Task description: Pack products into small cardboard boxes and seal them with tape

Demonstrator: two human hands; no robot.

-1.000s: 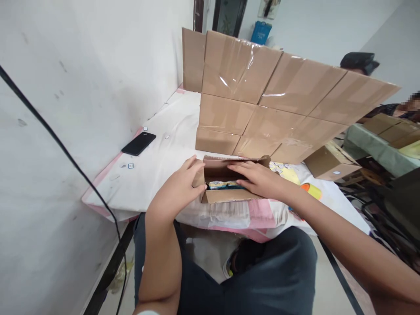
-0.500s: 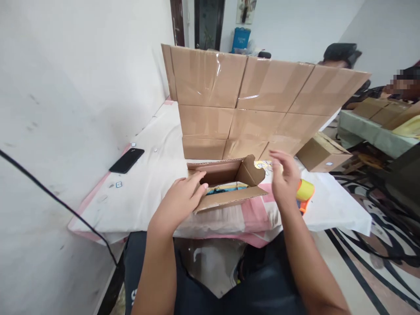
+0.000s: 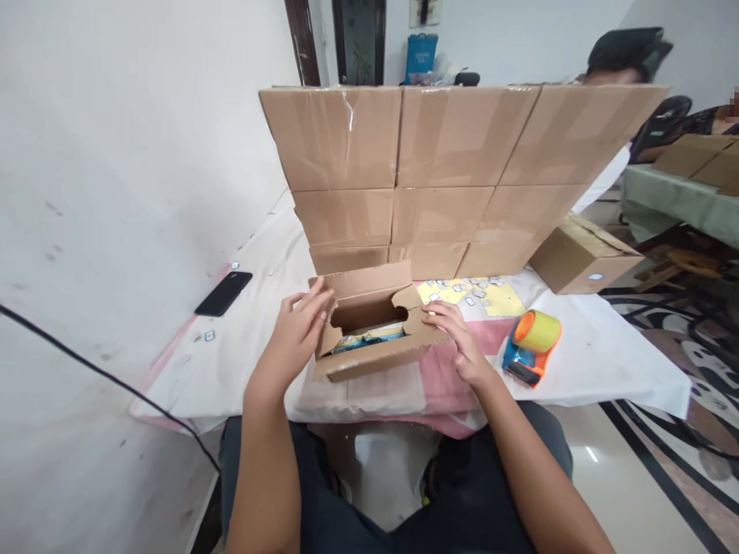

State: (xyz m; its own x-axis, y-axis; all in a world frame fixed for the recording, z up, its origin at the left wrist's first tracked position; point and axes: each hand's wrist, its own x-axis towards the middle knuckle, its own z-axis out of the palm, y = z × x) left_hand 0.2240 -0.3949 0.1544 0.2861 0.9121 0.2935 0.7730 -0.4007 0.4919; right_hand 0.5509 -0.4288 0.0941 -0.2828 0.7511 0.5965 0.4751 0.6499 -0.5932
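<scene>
A small cardboard box (image 3: 378, 360) lies on the cloth-covered table with its top open. Through the opening, packets with blue and pale wrapping (image 3: 372, 337) can be seen; the rest of its inside is dark. At the box's left end is my left hand (image 3: 297, 327), its loosely stretched fingers touching the left flap and corner. My right hand (image 3: 459, 335) rests its fingertips against the right end flap (image 3: 424, 317), fingers apart. Neither hand is wrapped round anything. The back flap (image 3: 366, 281) stands up.
A wall of stacked, taped cardboard boxes (image 3: 398, 165) stands behind. To the right are a tape dispenser (image 3: 531, 346) with a yellow roll, a yellow sheet with stickers (image 3: 502, 298) and a closed carton (image 3: 583, 258). A black phone (image 3: 224, 294) lies left. People sit beyond.
My right hand has come left and down onto the right end flap. The left hand has moved left to the box's end. The box's back flap stands higher, and the view has shifted slightly.
</scene>
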